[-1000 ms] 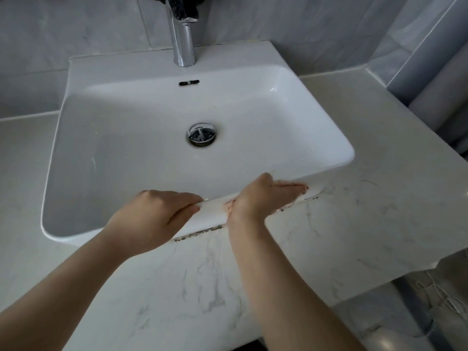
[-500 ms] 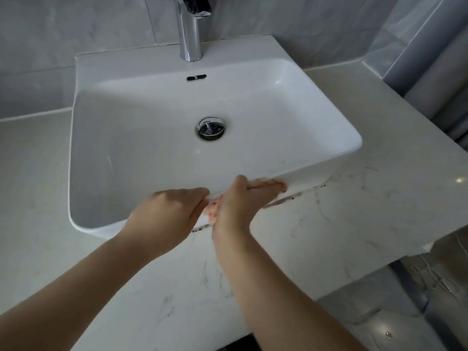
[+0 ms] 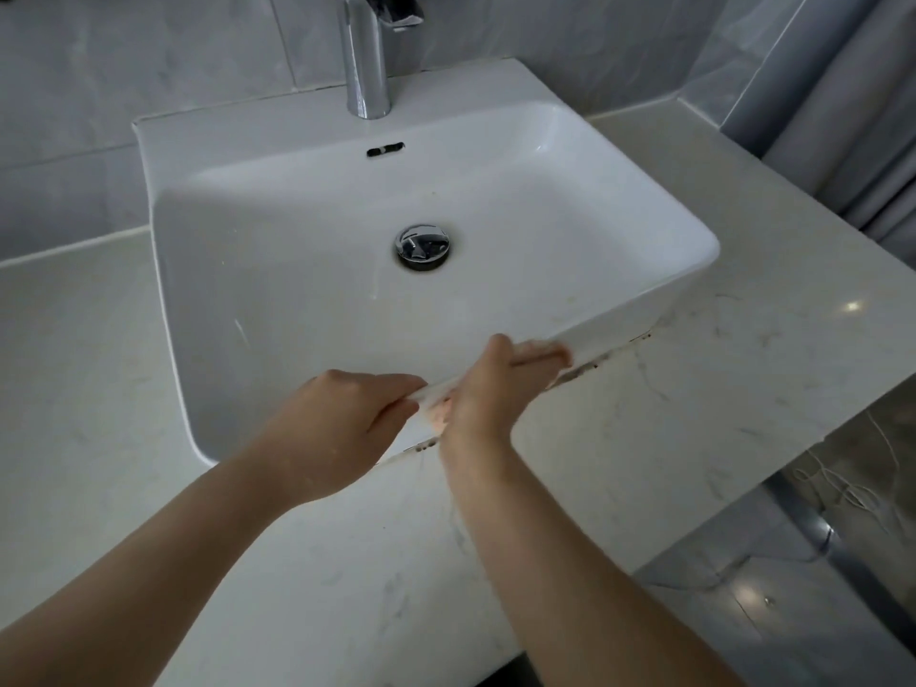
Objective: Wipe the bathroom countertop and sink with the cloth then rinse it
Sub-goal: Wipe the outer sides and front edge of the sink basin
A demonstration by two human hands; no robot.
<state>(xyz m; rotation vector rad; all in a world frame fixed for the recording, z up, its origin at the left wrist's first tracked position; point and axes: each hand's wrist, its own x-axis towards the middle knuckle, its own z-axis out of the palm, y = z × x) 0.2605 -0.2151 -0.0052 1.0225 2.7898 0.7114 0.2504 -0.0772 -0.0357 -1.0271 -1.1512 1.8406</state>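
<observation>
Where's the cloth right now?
Head view, lower centre: the cloth lies along the front rim of the sink, a white strip showing between the left hand pinching it and the right hand pressing it.

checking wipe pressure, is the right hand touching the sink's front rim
Touching. Head view: the right hand lies flat, fingers straight, on the sink's front rim, no gap showing; any cloth under it is hidden.

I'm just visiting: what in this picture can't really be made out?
Cloth: head view, covered by the left hand and right hand on the sink's front rim.
Tap: head view, top cut off by the picture's upper edge.
Thin cords on the floor: head view, too small and dim to identify.
</observation>
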